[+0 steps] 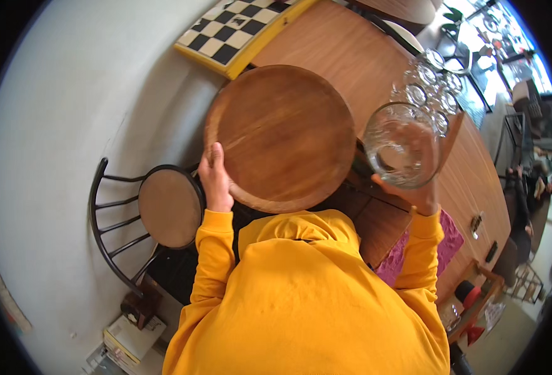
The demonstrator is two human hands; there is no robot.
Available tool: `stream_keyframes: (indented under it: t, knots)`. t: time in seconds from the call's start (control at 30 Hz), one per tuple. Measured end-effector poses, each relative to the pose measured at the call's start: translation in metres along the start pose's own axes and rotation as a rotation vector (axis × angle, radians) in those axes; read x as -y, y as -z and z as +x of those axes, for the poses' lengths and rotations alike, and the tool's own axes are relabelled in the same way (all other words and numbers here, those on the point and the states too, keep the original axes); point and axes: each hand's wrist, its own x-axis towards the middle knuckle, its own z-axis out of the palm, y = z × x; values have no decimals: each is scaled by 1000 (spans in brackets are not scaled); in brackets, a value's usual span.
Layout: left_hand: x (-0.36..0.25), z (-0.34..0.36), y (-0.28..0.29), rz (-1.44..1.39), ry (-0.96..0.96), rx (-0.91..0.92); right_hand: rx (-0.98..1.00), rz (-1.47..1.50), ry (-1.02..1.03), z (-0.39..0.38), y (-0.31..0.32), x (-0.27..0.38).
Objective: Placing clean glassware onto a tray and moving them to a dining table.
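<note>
Two hands are busy: the left hand [216, 181] grips the round wooden tray [281, 136] by its rim, fingers closed. The right hand [421, 195] grips a glass jug [402, 145] from below; better keep both level over the worktop [351, 56].

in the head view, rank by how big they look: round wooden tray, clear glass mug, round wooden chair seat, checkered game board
1. round wooden tray
2. checkered game board, cut off by the picture's edge, so unsure
3. clear glass mug and round wooden chair seat look alike; the mug is nearer the camera

A chessboard [238, 28], a stool [169, 206] and a wooden table [344, 56].
</note>
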Motion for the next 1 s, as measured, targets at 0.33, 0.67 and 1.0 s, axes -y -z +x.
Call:
stream_keyframes:
  t: [0.33,0.67,1.0]
  knots:
    - [-1,14,-4,26,69,41,120,-348,-569,-44,132,18]
    - [-8,9,-10,30,62,25,615,-696,-795,-6,104,-47]
    - [-16,-6,-4,56,60,22,907,-937,-733,29,73,-76]
